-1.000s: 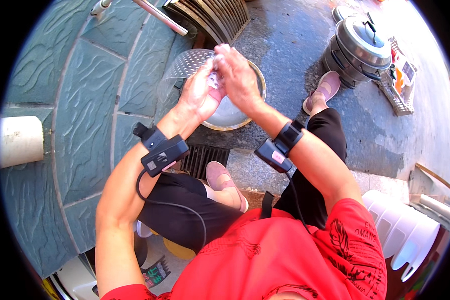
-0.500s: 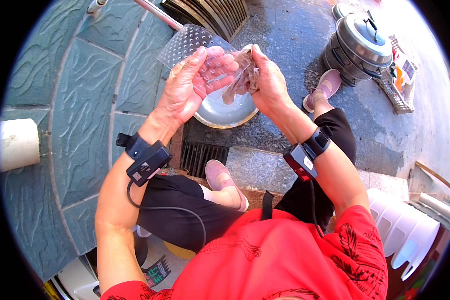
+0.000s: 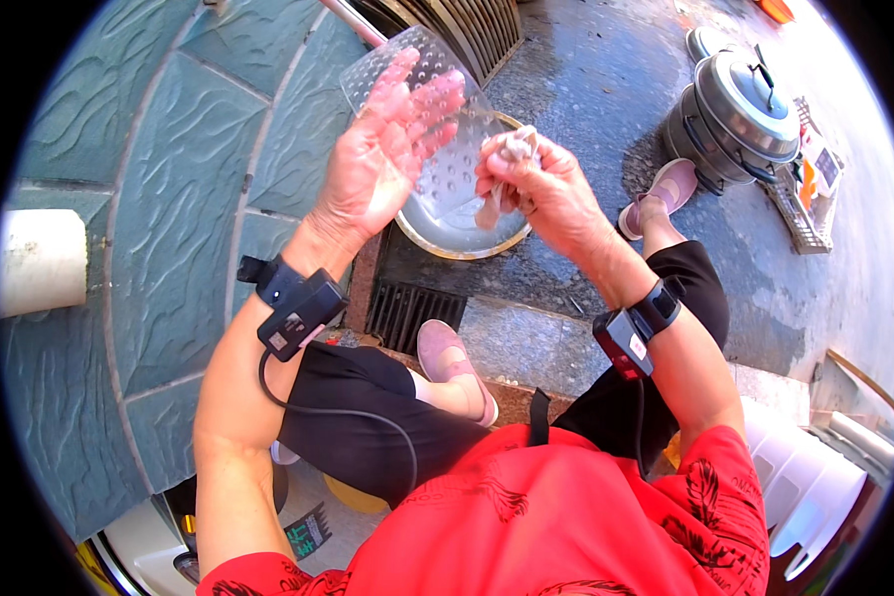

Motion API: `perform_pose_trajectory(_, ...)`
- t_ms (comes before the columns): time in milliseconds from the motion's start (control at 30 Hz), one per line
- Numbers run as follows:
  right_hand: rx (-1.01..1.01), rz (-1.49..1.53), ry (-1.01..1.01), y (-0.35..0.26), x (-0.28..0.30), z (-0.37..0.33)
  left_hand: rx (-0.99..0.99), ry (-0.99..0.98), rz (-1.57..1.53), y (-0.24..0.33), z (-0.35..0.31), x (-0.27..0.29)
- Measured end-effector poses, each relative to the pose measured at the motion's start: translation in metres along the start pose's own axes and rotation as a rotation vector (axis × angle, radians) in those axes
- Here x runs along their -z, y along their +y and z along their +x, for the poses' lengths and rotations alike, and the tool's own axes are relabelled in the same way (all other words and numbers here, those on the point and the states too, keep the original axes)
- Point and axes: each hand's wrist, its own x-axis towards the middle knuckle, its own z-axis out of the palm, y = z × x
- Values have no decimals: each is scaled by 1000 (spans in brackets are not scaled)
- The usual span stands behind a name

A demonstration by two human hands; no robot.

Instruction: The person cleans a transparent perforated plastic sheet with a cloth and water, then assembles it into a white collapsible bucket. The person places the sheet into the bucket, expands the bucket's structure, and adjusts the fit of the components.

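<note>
My left hand [image 3: 392,134] is raised with its palm up and fingers spread. Its fingers overlap a clear plastic piece [image 3: 417,60] dotted with small round marks or holes; whether they bear its weight I cannot make out. Closed in my right hand [image 3: 546,184] is a crumpled, pale, damp-looking cloth [image 3: 518,147], partly hidden by the fingers. Below both hands sits a round metal basin [image 3: 467,245] with a yellowish rim. The clear plastic extends over the basin, and its lower edge is hard to trace.
A large lidded metal pot [image 3: 730,124] stands far right, beside a plastic crate [image 3: 810,223] of small things. Slatted dark pieces [image 3: 467,35] lean at the back. A floor drain grate [image 3: 412,313] lies before my feet; a white basket [image 3: 805,477] is at right.
My hands have moved apart. The left fingers have straightened and spread, and my right hand has drawn the cloth away from the clear plastic, bunching it in the fingers. The view has shifted slightly.
</note>
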Motion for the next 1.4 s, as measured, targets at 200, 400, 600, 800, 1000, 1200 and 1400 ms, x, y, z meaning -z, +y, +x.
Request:
perform_pose_trajectory(200, -61, -138, 142, 15, 6, 1, 20, -86, -80, 1, 1, -4)
perform_pose_trajectory(400, 152, -135, 336, -8, 4, 11, 106, -48, 88, -6, -6, 1)
perform_pose_trajectory(600, 742, -1170, 145, 27, -27, 12, 267, 29, 229, -30, -7, -9)
perform_pose_trajectory(800, 281, -908, 294, 6, 23, 52, 551, -213, 501, -52, -34, -31)
perform_pose_trajectory(1000, 28, -129, 423, 1, 34, 42, 520, -412, 764, -38, -32, -13)
perform_pose_trajectory(1200, 337, -616, 460, 17, 9, 24, 365, -107, 614, -45, -15, -14)
perform_pose_trajectory(1400, 619, -1226, 314, 31, -3, 11, 384, -63, 752, -45, -20, -17)
